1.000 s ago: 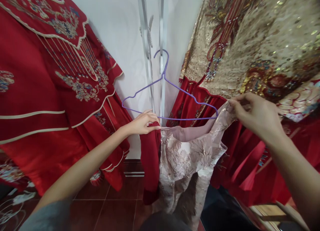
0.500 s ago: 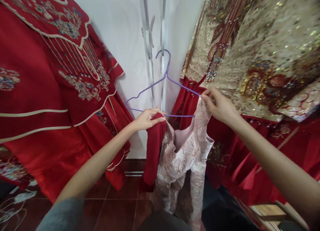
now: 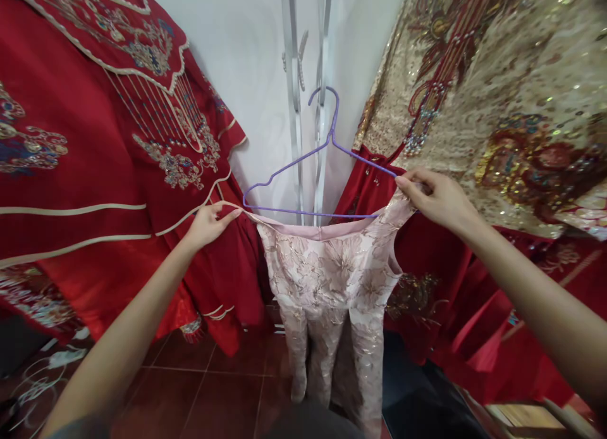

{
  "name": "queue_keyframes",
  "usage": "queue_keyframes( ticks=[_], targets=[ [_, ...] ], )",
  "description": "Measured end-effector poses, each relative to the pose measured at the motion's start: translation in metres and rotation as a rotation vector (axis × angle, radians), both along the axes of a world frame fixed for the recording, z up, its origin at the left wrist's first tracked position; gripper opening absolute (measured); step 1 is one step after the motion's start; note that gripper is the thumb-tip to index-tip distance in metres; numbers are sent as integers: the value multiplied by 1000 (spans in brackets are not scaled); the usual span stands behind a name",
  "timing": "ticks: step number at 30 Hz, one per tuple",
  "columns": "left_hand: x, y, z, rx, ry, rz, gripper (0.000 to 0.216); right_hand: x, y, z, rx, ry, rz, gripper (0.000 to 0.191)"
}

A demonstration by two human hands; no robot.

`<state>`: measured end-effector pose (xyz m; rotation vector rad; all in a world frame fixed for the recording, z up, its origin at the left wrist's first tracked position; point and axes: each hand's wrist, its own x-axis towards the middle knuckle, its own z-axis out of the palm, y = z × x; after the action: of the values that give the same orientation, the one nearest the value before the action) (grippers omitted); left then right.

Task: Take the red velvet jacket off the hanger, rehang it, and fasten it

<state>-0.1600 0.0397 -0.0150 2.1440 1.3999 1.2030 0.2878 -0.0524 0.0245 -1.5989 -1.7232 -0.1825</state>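
Dress [image 3: 327, 268] is seemingly covering hanger [image 3: 331, 137] at three o'clock, not yet nine, left hand [image 3: 207, 226] and right hand [image 3: 439, 202] fingers pinching straps [image 3: 397, 206].

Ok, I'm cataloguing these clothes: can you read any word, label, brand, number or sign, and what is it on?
None can be read: no lettering shows on the pale pink floral garment, the purple hanger, the red embroidered garment or the gold sequinned garment.

Wall [image 3: 237, 53] brightly lit; floor [image 3: 227, 398] dim; sequins [image 3: 562, 43] glinting; edges stretched, soft.
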Motion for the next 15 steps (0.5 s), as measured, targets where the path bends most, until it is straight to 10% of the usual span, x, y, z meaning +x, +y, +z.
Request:
queue_keyframes(
  ticks=[15],
  targets=[
    [6, 31, 1, 51, 58, 20, 46, 11, 2, 5, 60, -99, -16, 32]
  ],
)
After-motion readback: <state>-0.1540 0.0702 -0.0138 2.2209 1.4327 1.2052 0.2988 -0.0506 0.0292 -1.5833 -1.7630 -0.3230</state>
